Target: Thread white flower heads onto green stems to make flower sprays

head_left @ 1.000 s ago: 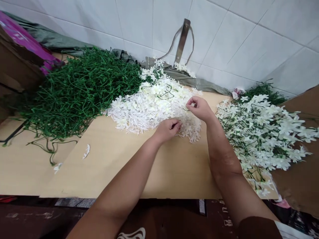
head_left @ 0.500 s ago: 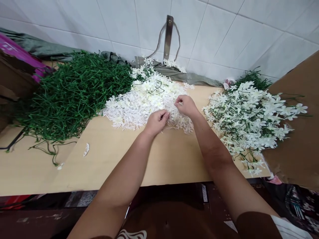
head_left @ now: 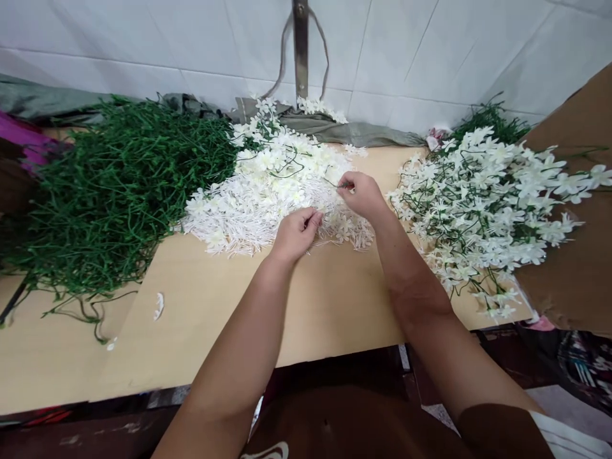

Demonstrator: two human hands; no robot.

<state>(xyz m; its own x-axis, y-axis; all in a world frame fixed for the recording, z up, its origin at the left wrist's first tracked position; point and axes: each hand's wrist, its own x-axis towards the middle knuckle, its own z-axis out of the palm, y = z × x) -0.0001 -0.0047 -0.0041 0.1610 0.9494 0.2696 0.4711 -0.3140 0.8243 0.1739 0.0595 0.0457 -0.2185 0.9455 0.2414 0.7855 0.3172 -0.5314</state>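
Note:
A heap of loose white plastic flower heads (head_left: 258, 197) lies in the middle of the light wooden table (head_left: 215, 319). My left hand (head_left: 294, 233) rests at the heap's near edge, fingers pinched on a white flower piece. My right hand (head_left: 361, 194) is a little farther back and to the right, fingers pinched on a thin green stem with a small white flower at its tip. A big pile of bare green plastic stems (head_left: 115, 185) lies to the left. Finished green stems with white flowers (head_left: 482, 197) are piled on the right.
A white tiled wall (head_left: 406, 51) backs the table, with a metal bracket (head_left: 301, 44) and a grey-green cloth (head_left: 354, 134) along its foot. Brown cardboard (head_left: 583, 255) stands at the right. A purple bag (head_left: 23, 137) sits far left. Stray white petals (head_left: 157, 306) lie on the table.
The view has swung slightly, shifting everything left and up. Both hands stay at the white heap; my right hand has moved a little away from the left, stem still pinched.

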